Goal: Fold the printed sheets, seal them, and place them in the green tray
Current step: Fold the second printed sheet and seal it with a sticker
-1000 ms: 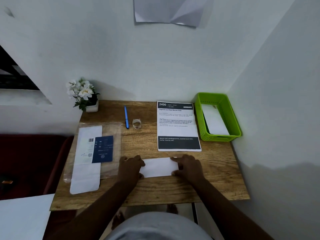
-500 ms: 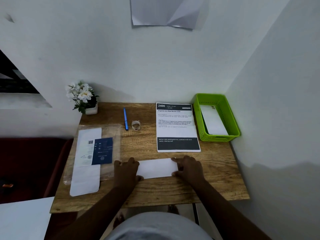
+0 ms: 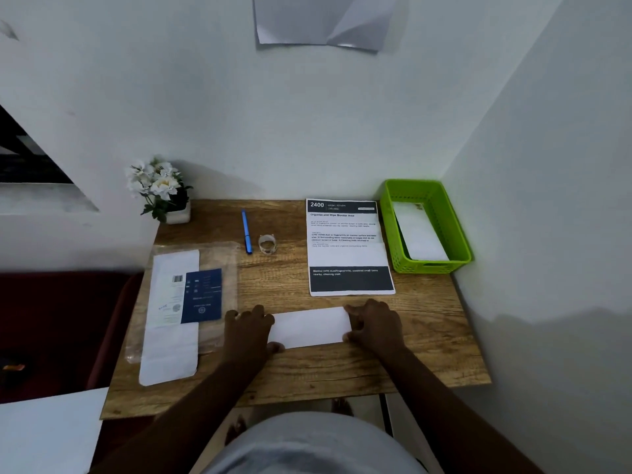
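Item: folded sheet (image 3: 309, 328), white, lying flat at the near middle of the counter (image 3: 301, 374). The left hand (image 3: 251, 331) is pressing on its left end and the right hand (image 3: 374, 325) is grasping its right end, fingertips over the far corner and thumb at the near edge. Step in hand, as judged: creasing the fold before sealing. Done well, this is calling for one end held pinned while the other hand is running firmly along the crease, edges kept square. Tape roll (image 3: 267, 243), small and clear, is standing far of the sheet beside the blue pen (image 3: 246, 231); sealing likely draws on it. Printed sheet (image 3: 349, 248), unfolded, is lying just far of the right hand. Green tray (image 3: 456, 230) is sitting at the far right corner against the wall, holding a white folded piece. Open room: bare wood near the hands; the right counter edge is running close along the wall, so the path to the tray is narrow.
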